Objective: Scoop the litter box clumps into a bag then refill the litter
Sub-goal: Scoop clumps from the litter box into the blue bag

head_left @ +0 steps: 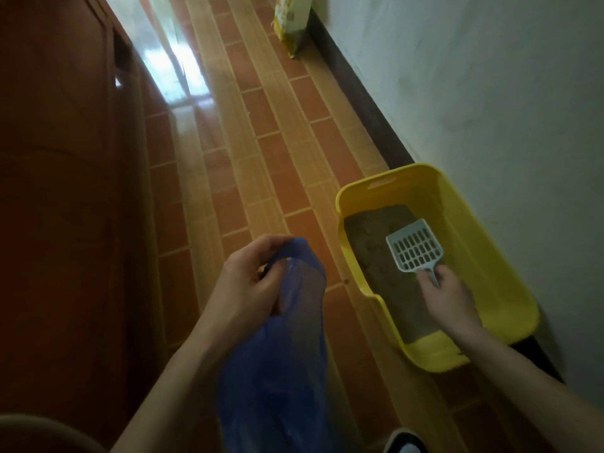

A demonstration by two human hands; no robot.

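Observation:
A yellow litter box [490, 276] stands on the floor against the wall at the right, with brown litter [376, 253] inside. My right hand [447, 295] grips the handle of a white slotted scoop [415, 248], whose head lies over the litter. My left hand [251, 279] holds the top edge of a blue plastic bag [277, 361], which hangs down to the left of the box. The bag's mouth is bunched in my fingers.
A yellow and white litter sack [291, 24] leans against the wall far down the tiled floor [261, 165]. A brown wooden cabinet [58, 191] runs along the left. A shoe tip [405, 441] shows at the bottom edge.

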